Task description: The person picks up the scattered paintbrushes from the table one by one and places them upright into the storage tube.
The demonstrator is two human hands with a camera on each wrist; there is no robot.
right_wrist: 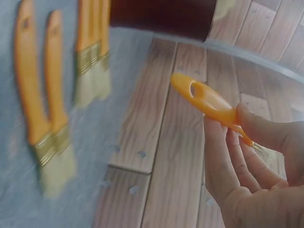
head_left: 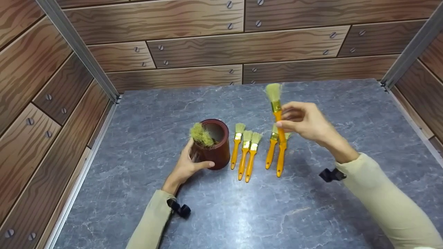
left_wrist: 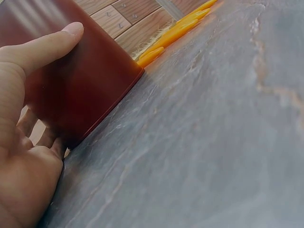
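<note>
My left hand (head_left: pixel 187 164) holds the side of a dark red-brown cylindrical pot (head_left: pixel 221 155), thumb across its front. A fuzzy yellow-green tuft (head_left: pixel 200 135) sits at the pot's left rim. In the left wrist view the pot's base (left_wrist: pixel 109 107) meets the tabletop. Above the table, my right hand (head_left: pixel 308 121) pinches a paintbrush (head_left: pixel 278 112) by its orange handle, pale bristles upward. The right wrist view shows the handle's holed end (right_wrist: pixel 199 95) pointing away from the palm. Below that hand lie two more paintbrushes (head_left: pixel 270 155), their bristles partly hidden.
Several paintbrushes lie on the grey marbled table (head_left: pixel 138 173). Three of them (head_left: pixel 245 152) are just right of the pot, handles toward me. Wood-plank panels (head_left: pixel 207 48) with metal corner posts (head_left: pixel 79 52) enclose the back and sides.
</note>
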